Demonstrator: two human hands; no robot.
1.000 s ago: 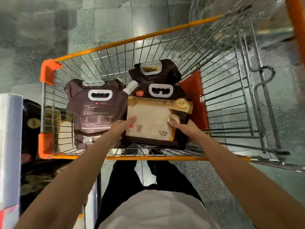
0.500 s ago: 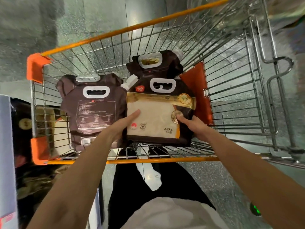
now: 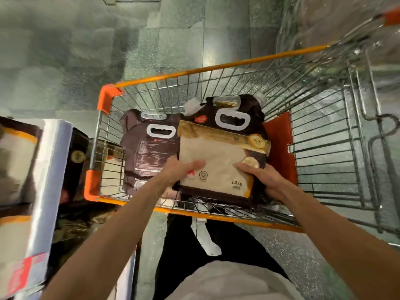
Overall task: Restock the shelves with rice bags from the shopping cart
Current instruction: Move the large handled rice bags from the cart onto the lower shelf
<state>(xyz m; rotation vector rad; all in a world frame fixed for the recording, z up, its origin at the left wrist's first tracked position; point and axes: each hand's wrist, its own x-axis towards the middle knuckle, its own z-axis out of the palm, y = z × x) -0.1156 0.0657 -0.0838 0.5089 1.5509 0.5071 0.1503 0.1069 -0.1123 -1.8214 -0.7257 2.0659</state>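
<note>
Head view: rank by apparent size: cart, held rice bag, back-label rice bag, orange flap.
1. cart
2-3. held rice bag looks bigger than back-label rice bag, but it's nearer the camera and partly covers it, so unranked.
4. orange flap

left hand (image 3: 179, 169) grips front rice bag (image 3: 218, 156) at lower left | right hand (image 3: 259, 178) grips its lower right corner | bag upright in shopping cart (image 3: 216, 67) | second rice bag (image 3: 149, 152) just left, label side up | shelf (image 3: 49, 169) far left

The single head view looks steeply down, close over the shopping cart (image 3: 216, 67) and tiled floor (image 3: 65, 61).
</note>
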